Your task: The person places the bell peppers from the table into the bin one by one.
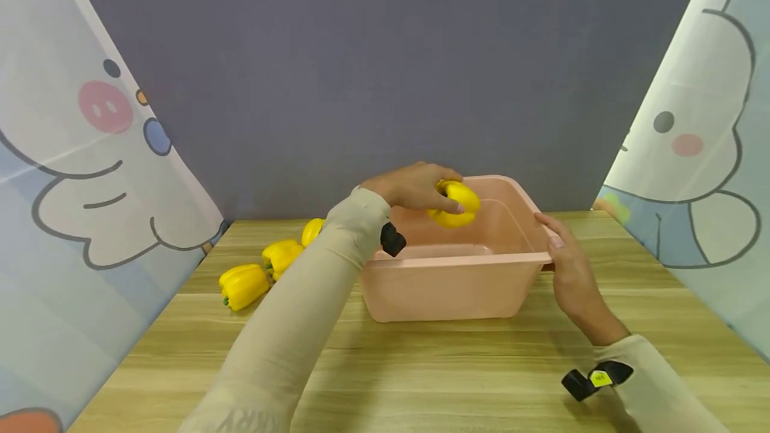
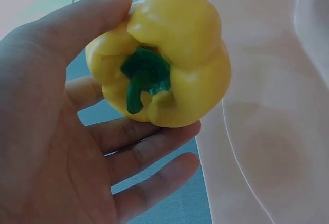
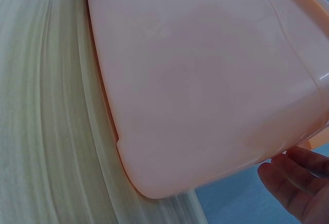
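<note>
The pink plastic tub (image 1: 457,282) stands mid-bench; three yellow bell peppers (image 1: 273,266) lie at its left, and the wooden bench (image 1: 421,373) in front is open.

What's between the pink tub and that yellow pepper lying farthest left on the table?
In the head view, only the person's left sleeve crosses between pink plastic tub and leftmost yellow bell pepper.
</note>
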{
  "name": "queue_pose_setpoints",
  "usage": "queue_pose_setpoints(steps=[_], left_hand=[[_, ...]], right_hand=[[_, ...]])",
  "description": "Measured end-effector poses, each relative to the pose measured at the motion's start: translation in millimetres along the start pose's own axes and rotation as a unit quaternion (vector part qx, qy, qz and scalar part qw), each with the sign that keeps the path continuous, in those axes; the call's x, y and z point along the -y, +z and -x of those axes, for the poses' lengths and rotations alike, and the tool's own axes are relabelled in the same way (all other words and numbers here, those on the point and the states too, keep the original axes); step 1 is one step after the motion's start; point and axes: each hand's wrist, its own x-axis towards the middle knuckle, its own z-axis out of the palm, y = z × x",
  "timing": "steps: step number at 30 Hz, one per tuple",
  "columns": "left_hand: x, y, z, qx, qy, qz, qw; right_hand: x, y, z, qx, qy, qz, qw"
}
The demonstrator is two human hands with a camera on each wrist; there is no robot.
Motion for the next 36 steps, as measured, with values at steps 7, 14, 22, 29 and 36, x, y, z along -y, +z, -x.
queue_pose_setpoints(steps=[7, 14, 22, 29, 36], left_hand=[[0.9, 1.6, -0.8, -0.008, 0.001, -0.013, 0.9999], [2.1, 3.8, -0.8, -0.011, 0.006, -0.014, 0.9998], [1.3, 5.9, -1.2, -0.005, -0.004, -0.03, 0.9995], [2.6, 6.6, -2.3, -0.008, 0.001, -0.025, 0.9997], [5.2, -2.9, 6.5, -0.028, 0.03, -0.004, 0.9991]], right_hand=[[0.9, 0.6, -0.2, 0.002, 0.002, -0.002, 1.0], [-0.6, 1.7, -0.2, 0.002, 0.004, 0.002, 1.0], [0.5, 3.6, -0.9, 0.001, 0.002, 0.001, 1.0], [1.3, 4.3, -0.8, 0.005, 0.0, 0.007, 1.0], [1.9, 2.6, -0.7, 0.01, -0.002, 0.018, 1.0]])
